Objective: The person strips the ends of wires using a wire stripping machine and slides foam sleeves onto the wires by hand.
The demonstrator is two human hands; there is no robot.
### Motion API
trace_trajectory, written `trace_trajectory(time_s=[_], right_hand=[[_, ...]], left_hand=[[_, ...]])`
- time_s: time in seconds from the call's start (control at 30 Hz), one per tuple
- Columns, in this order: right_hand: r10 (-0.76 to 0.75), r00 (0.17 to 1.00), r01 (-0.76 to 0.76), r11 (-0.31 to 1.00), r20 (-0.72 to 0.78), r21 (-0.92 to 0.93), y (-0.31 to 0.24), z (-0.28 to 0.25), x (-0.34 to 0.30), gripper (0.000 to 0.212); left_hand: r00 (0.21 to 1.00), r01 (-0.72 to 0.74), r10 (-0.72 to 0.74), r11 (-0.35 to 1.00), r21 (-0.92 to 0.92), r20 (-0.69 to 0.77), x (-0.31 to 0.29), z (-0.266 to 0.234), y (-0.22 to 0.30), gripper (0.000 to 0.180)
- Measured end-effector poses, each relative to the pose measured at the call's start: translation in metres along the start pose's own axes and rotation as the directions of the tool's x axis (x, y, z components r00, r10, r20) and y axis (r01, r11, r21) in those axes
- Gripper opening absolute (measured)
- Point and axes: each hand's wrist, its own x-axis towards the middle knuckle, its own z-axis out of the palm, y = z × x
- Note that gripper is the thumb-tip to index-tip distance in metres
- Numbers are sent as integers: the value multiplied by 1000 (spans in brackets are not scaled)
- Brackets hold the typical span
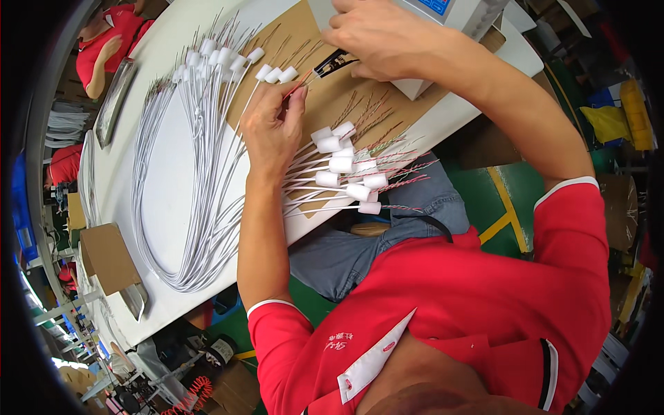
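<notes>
My left hand [273,121] is closed in a pinch on thin coloured wires [304,79] over the brown board. Beyond it, my right hand [380,41] grips a small black tool [333,63] with a pale tip. That tip meets or nearly meets the wires; its exact kind is unclear. Just past my left hand lie cables with white cylinders [274,75] near their ends. To its right, more white cylinders [340,164] sit on cables whose twisted coloured wires point right, near the table edge.
A long looped bundle of white cables [187,256] covers the left of the white table [207,149]. A brown board [318,111] lies under my hands. At the far right stands a white machine [477,17] with a blue panel. Another person [111,48] sits at the far left.
</notes>
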Motion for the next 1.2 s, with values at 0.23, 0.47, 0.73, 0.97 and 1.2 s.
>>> trace_trajectory(time_s=[0.23, 0.47, 0.73, 0.97, 1.2], right_hand=[[-130, 991, 127, 986, -24, -105, 5, 12, 9, 15], [-102, 994, 98, 987, -30, -128, 3, 14, 10, 15], [-88, 995, 84, 990, -35, -117, 2, 14, 9, 17], [-33, 999, 34, 999, 26, -26, -1, 3, 8, 22], [-73, 997, 73, 997, 0, -25, 1, 9, 9, 21]], left_hand=[[999, 42, -43, 998, 38, 18, -2, 3, 0, 9], [996, 94, -94, 995, 37, 5, -1, 4, -3, 11], [999, 50, -50, 997, 55, 1, 0, 8, -5, 10], [1000, -20, 19, 997, 74, 9, 1, 8, -8, 9], [999, -34, 35, 996, 83, -5, 1, 9, -9, 10]])
